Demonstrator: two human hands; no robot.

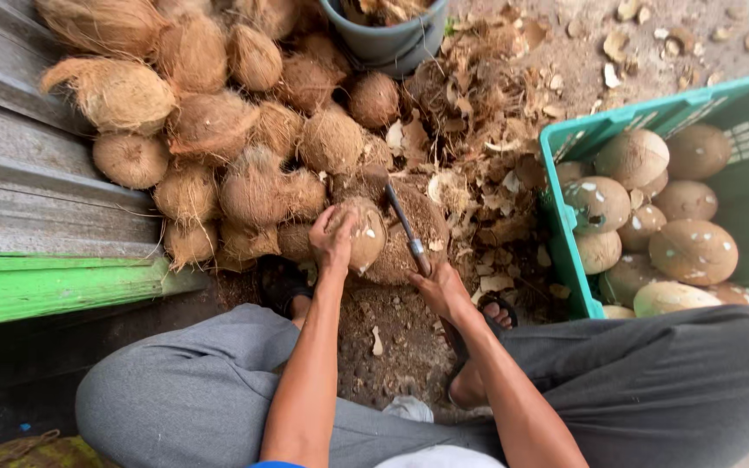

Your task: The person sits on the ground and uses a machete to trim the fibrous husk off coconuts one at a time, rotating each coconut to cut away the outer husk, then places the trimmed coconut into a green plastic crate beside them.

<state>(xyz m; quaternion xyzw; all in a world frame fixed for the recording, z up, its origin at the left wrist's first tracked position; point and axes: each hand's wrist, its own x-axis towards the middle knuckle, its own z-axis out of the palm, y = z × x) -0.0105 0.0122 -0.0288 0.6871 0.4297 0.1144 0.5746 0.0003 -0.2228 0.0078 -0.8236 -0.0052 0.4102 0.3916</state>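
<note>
Head view, setting: a person sits on bare dirt, knees in grey trousers spread wide, looking down at both bare arms.
Left hand: the left hand is cupped over the top of a round, brown coconut with pale shaved patches, fingers spread and pressing down on it.
Coconut: it rests on a low, dark, fibre-covered mound at the centre of the picture, just beyond the person's feet.
Right hand: the right hand is closed round the handle of a narrow grey metal blade, which points away toward 11 o'clock, its edge touching or just beside the coconut's right flank; which, I cannot tell.
Pile: a heap of rough, hairy brown coconuts fills the ground from 9 to 12 o'clock of the hands, against grey planks and a green board.
Crate: a teal plastic crate at 3 o'clock holds smooth, pale tan, peeled coconuts.
Bucket: a grey round bucket stands at 12 o'clock, at the top edge.
Scraps: dry husk chips and shell flakes litter the dirt between mound and crate.
Doing it well, in my judgement: keep the left fingers on the side away from the blade, pin the nut firmly against the mound so it cannot roll, and shave in short strokes directed away from the body and feet, turning the nut between cuts.
</note>
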